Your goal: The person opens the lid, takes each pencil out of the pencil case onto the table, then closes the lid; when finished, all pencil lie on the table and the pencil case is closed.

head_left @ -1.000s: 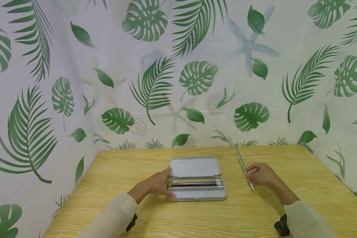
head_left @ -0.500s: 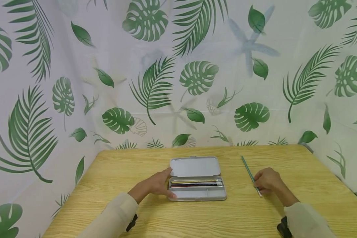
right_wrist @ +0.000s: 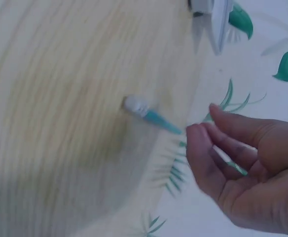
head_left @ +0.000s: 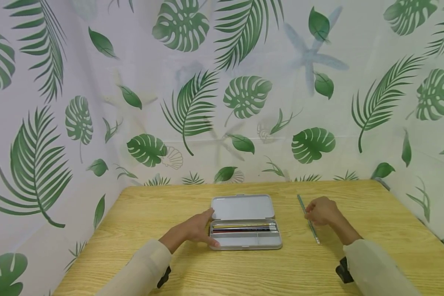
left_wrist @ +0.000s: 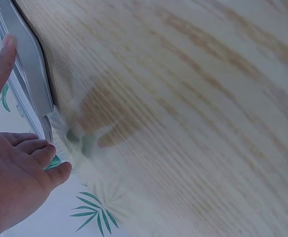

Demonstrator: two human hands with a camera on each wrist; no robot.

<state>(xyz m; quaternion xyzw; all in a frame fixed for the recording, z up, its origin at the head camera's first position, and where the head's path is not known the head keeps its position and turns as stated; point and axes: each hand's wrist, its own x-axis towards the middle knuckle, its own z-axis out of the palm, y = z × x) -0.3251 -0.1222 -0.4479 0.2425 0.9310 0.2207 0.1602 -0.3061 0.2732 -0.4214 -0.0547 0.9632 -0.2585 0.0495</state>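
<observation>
An open white pencil case (head_left: 244, 247) stands on the table in the head view, its lid (head_left: 242, 207) folded back. Several pencils (head_left: 240, 229) lie in its rear compartment; the front compartments show bare floors. My left hand (head_left: 194, 228) rests at the case's left end. Its straight thumb lies on the front corner and its relaxed fingers are by the lid. To the right of the case, a teal pencil (head_left: 314, 233) with a white eraser end lies slantwise. My right hand (head_left: 323, 211) is over the pencil's middle, loosely bent, thumb and fingertips apart in the right wrist view; contact is unclear.
The wooden table (head_left: 163, 267) runs back to a white leaf-patterned curtain (head_left: 200, 164), which also stands along both sides. A dark wrist camera (head_left: 344, 270) sits at the right sleeve, another device (head_left: 164, 277) at the left.
My right hand first drew the teal pencil toward me and right, down onto the table. It has since moved up and left from the eraser end to the middle. The left hand stays put.
</observation>
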